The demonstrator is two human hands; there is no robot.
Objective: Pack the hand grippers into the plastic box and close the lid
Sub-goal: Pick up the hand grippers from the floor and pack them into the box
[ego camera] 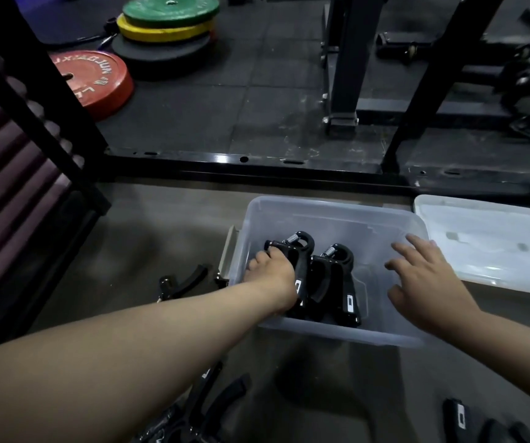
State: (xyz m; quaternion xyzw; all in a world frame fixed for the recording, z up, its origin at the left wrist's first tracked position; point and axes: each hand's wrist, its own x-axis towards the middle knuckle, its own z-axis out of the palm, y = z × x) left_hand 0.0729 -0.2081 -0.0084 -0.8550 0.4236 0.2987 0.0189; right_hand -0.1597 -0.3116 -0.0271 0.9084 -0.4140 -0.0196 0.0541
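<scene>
Floor (193,123): dark rubber gym tiles — coloured weight plates (164,24) stacked.
Box (337,330): clear plastic, lid (487,244) off.
Left hand (273,276): clenched on black hand gripper (292,251).
Right hand (426,282): splayed, empty.

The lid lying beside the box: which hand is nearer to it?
Right. The right hand is spread over the right side of the plastic box, just short of the lid. The left hand is in the box's left part, on a hand gripper.
</scene>
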